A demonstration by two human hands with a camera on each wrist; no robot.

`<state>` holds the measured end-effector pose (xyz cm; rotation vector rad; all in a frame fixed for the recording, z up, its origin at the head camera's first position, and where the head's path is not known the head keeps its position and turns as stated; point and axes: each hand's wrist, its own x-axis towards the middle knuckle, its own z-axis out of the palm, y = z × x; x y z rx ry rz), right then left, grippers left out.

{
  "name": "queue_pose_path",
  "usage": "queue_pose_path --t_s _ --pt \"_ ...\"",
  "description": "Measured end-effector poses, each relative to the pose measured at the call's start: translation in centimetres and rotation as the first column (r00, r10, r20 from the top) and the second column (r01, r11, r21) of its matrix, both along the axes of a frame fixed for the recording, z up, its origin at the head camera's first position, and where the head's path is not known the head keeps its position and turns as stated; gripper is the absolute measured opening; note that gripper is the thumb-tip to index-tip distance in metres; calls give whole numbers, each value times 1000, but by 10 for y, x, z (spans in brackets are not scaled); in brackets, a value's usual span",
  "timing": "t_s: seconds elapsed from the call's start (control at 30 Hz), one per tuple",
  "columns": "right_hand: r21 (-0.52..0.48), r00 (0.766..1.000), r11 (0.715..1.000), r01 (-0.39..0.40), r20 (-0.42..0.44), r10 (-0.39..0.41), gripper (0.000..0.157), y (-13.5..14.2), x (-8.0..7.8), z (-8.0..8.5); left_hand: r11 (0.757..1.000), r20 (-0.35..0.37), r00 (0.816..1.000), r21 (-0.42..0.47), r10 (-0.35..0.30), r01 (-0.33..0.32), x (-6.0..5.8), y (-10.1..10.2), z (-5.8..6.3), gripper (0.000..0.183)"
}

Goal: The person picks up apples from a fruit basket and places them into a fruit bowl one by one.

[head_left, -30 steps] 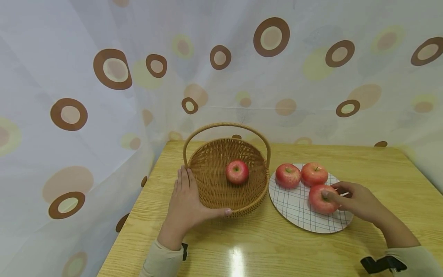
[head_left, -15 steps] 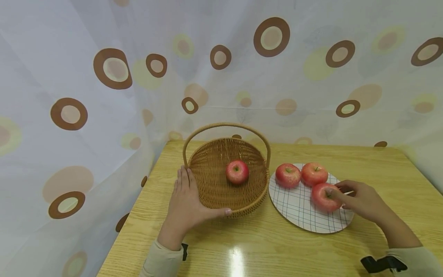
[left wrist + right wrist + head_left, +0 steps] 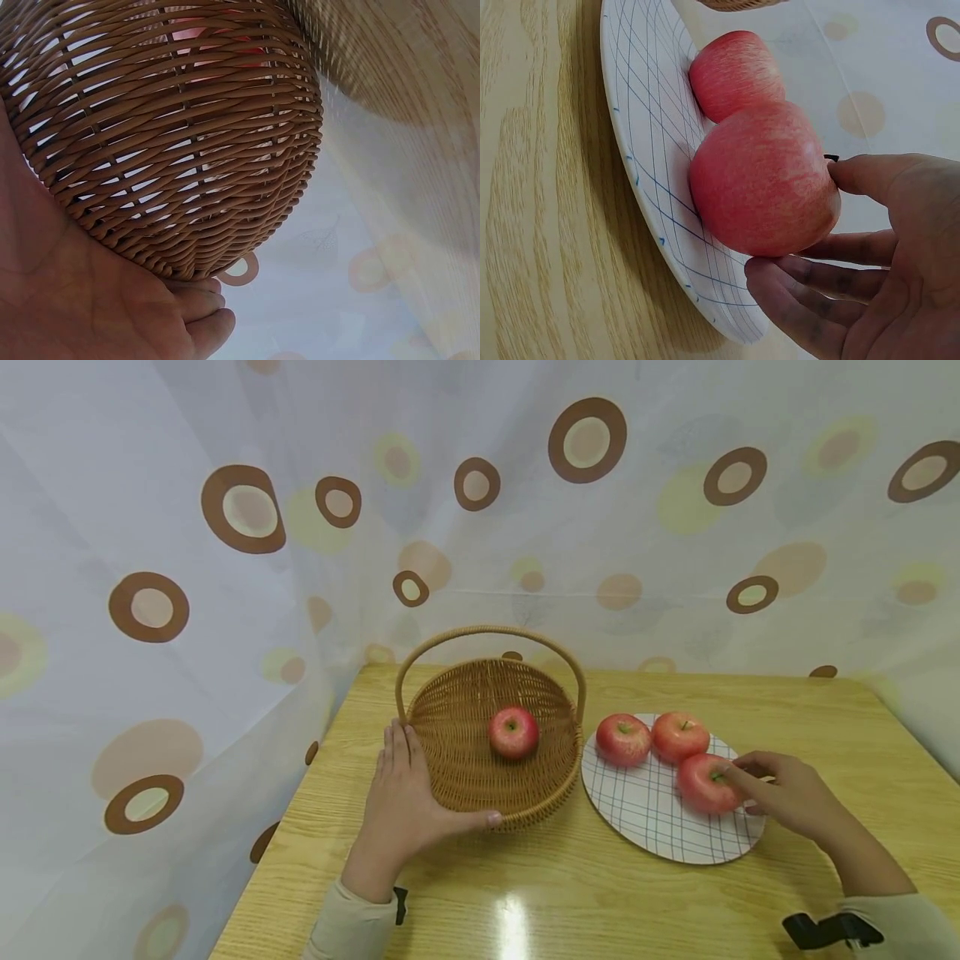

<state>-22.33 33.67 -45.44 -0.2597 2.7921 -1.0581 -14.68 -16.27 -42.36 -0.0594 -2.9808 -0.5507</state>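
My left hand (image 3: pixel 403 810) rests against the near left of a round wicker basket (image 3: pixel 457 768), fingers straight along its side and thumb along the front rim. Woven cane lies against that palm (image 3: pixel 90 292) in the left wrist view. One red apple (image 3: pixel 513 733) sits inside the basket. To the right, my right hand (image 3: pixel 787 797) pinches another red apple (image 3: pixel 708 783) between thumb and fingers. That apple (image 3: pixel 765 180) is low over the plate or touching it; I cannot tell which. The thumb is by its stem, the fingers at its side.
A white plate with a blue grid (image 3: pixel 645 810) bears a red apple (image 3: pixel 623 740) and a paler one (image 3: pixel 680 737) at its back. The basket's tall arched handle (image 3: pixel 491 629) rises over it. Behind the wooden table (image 3: pixel 570 902) hangs a patterned curtain (image 3: pixel 480 552).
The right hand and its apple have shifted slightly up and to the right over the plate, closer to the paler apple. The left hand and basket have stayed put.
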Motion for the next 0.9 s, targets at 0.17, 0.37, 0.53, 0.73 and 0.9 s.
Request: queue_pose_path --t_s 0.17,0.37,0.53,0.73,0.9 --pt "-16 999 1000 -6 35 6 59 -2 0 0 1000 -8 1000 4 -4 5 -1 0 -2 171" --pt "14 1000 1000 4 30 -5 61 -4 0 2 1000 -19 1000 7 -7 7 -1 -1 -4 171" --pt "47 1000 999 9 23 -10 62 -5 -1 1 1000 -18 1000 15 -6 7 -1 -1 -4 171" --pt "62 1000 998 5 15 -6 62 -4 -1 0 1000 -15 1000 16 -5 5 -1 -1 -4 171" --pt "129 999 992 12 -41 -6 61 -2 -3 3 1000 -19 1000 20 -6 6 -1 -2 -4 171"
